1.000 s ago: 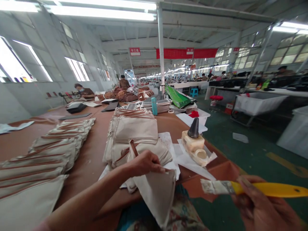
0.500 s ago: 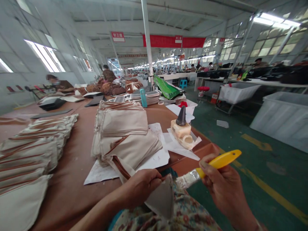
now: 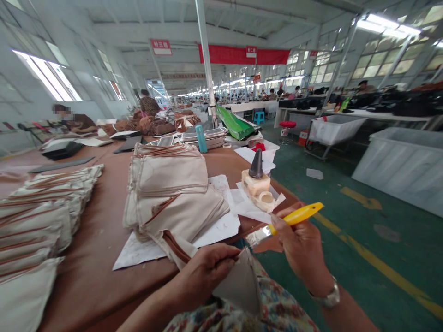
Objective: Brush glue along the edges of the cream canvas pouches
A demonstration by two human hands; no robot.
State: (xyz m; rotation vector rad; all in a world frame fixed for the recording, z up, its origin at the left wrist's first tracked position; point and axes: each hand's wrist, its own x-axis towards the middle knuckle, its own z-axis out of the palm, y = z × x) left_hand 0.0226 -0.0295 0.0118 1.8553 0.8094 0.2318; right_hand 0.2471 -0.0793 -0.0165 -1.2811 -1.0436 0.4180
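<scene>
Since the head view puts a brush with whitish bristles right beside pale cloth, the main risk lies in the near middle of the scene. The left hand [image 3: 204, 272] is closed, its fingers and thumb pinching a folded canvas piece [image 3: 242, 286] by one corner above the patterned clothing [image 3: 277, 309] in the person's lap. The right hand [image 3: 299, 244] curls firmly round the yellow handle of a flat brush [image 3: 297, 214], with the bristles pointing left toward that canvas and just apart from it. One slip could smear the cloth or the clothing. Farther off, on the brown worktop [image 3: 97, 258], a stack of canvas pouches [image 3: 169, 184] with brown piping rests on paper sheets [image 3: 221, 226], close enough to catch a drip. Just right of them stands a crusted cream block [image 3: 255, 184] topped by a dark cone [image 3: 256, 164] — if an elbow knocked it, it could tip onto the papers.
</scene>
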